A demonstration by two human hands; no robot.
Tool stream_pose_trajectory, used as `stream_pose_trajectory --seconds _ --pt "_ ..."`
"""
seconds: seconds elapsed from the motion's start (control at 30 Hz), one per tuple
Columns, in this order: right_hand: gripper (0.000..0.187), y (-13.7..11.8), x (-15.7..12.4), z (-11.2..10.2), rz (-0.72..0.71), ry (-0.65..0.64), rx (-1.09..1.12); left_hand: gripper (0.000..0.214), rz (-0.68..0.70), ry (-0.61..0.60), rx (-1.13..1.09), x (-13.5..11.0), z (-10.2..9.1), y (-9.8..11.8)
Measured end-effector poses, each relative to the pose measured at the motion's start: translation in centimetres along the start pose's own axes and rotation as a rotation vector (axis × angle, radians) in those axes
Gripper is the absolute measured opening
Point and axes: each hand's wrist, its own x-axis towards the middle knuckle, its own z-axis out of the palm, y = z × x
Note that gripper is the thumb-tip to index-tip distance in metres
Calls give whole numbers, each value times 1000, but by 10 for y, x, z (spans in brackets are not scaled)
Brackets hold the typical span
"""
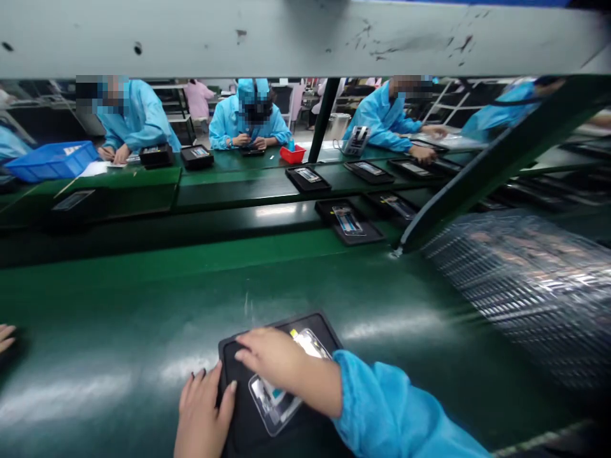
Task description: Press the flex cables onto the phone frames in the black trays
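Note:
In front of me a black tray (329, 324) lies at a slant on the green bench. A clear plastic holder (272, 427) with flat phone-like parts sits in it, and a pale panel (312, 343) with a yellow tab shows at its upper end. My left hand (205, 407) grips the tray's left edge, thumb inside the wall and fingers outside. My right hand (274, 357), in a blue sleeve, reaches across the parts. Its curled fingertips are close together above the tray's upper left corner; what they hold, if anything, is hidden.
Stacked clear plastic trays (520, 292) stand at the right, behind a slanted green post (477, 178). More black trays (351, 222) lie on the line ahead. Co-workers in blue (251, 121) sit opposite. Another person's fingers (6, 337) show at the left edge. A beam (286, 38) crosses overhead.

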Motion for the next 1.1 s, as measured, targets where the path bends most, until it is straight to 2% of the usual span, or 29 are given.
stream_pose_trajectory --seconds 0.03,0.1,0.2,0.27,0.43,0.57,0.63,0.73,0.83,0.9,1.0,1.1 --pt "34 8 -2 -3 -78 -75 6 42 -38 -24 12 -4 -2 4" --pt "47 24 -6 -7 -106 -160 -24 42 -92 -71 12 -6 -9 9" --pt "67 36 -17 -6 -59 -284 -124 43 -115 -147 -17 -2 -21 8" --pt "70 33 -20 -2 -50 -310 -201 42 -127 -200 -26 1 -28 4" --pt "33 15 -2 3 -2 -183 -288 39 -154 -219 46 2 -39 -8" --pt "32 20 8 6 19 -77 -191 39 -140 -152 104 2 -41 -16" --pt "34 31 2 7 40 -31 -93 40 -142 -111 121 3 -41 -20" --pt "34 49 -17 3 117 -30 2 40 -170 -45 155 7 -44 -19" --pt "32 56 -35 -1 105 -70 12 38 -126 46 203 12 -50 -2" --pt "31 52 -39 0 67 -79 15 34 -16 75 195 16 -54 17" --pt "32 38 -34 4 -2 -66 41 29 147 57 139 21 -55 46" --pt "32 28 -23 9 -57 -93 29 28 209 39 101 23 -51 61"
